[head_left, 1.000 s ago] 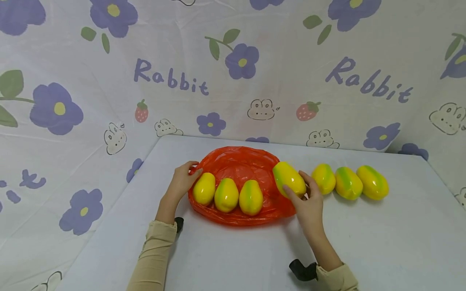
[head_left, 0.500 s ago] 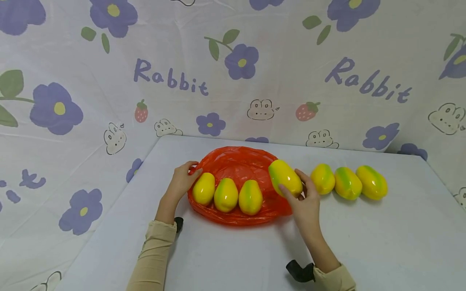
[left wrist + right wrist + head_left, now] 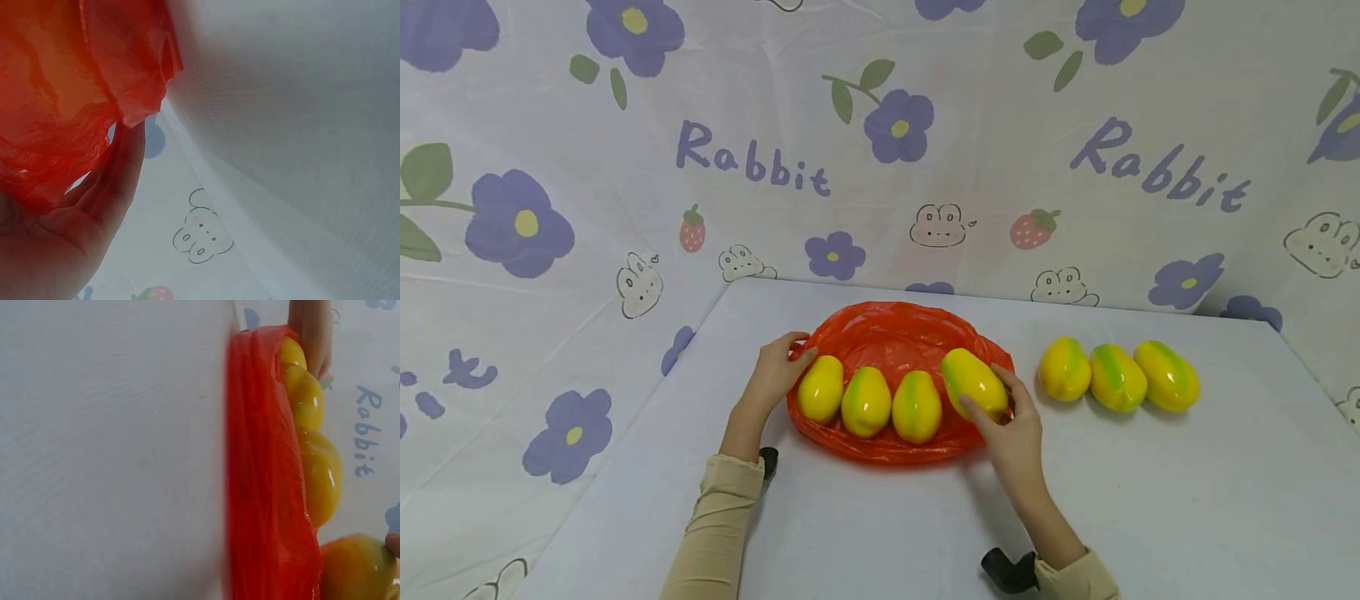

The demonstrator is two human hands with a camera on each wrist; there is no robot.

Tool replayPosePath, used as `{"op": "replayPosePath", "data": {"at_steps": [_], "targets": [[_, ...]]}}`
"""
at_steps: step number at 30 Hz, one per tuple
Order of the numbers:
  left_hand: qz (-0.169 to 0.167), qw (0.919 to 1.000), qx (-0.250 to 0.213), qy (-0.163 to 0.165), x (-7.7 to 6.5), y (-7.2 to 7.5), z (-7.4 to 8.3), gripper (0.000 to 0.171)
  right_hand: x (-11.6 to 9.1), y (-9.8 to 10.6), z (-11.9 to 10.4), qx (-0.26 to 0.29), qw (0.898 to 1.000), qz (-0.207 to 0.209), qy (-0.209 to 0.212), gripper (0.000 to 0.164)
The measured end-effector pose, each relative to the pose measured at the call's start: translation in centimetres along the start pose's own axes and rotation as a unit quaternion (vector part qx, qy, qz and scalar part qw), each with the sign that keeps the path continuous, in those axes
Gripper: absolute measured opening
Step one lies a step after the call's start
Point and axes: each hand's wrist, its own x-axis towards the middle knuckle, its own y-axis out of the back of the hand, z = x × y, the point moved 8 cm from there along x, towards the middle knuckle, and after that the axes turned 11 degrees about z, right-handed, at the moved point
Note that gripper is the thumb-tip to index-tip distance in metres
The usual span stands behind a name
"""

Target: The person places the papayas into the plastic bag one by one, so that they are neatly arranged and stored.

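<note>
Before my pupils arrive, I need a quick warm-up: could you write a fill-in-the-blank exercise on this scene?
The ____ hand holds a papaya-like fruit.
The left hand touches the ____ plastic bag.
Outside the bag, ____ similar fruits lie on the table.
The word printed twice on the backdrop is ____.

Missing words: right; red; three; Rabbit.

Bag [image 3: 891,329]: glossy red (orange patches in the left wrist view)
Fruits inside [image 3: 867,404]: shiny yellow, the green stripe clearest on one
Held fruit [image 3: 975,385]: yellow, green along its left side
Fruits outside [image 3: 1117,378]: yellow with green stripes
Desk [image 3: 865,542]: plain white, greyish in shadow
Backdrop [image 3: 1000,150]: white, printed with purple yellow-centred flowers, green leaves, red strawberries, black-outlined rabbits, purple "Rabbit" lettering
Sleeves [image 3: 711,525]: beige
Wrist pieces [image 3: 1009,571]: black
</note>
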Motion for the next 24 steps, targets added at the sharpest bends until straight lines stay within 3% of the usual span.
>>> {"op": "replayPosePath", "data": {"at_steps": [10,24], "targets": [[0.001,1.0,0.0,0.001,0.1,-0.1,0.0,0.047,0.2,-0.3,1.3,-0.047,0.999,0.015,0.011,0.065],[-0.001,1.0,0.002,-0.003,-0.1,0.1,0.0,0.047,-0.4,-0.8,1.7,-0.067,0.998,-0.005,0.003,0.061]]}}
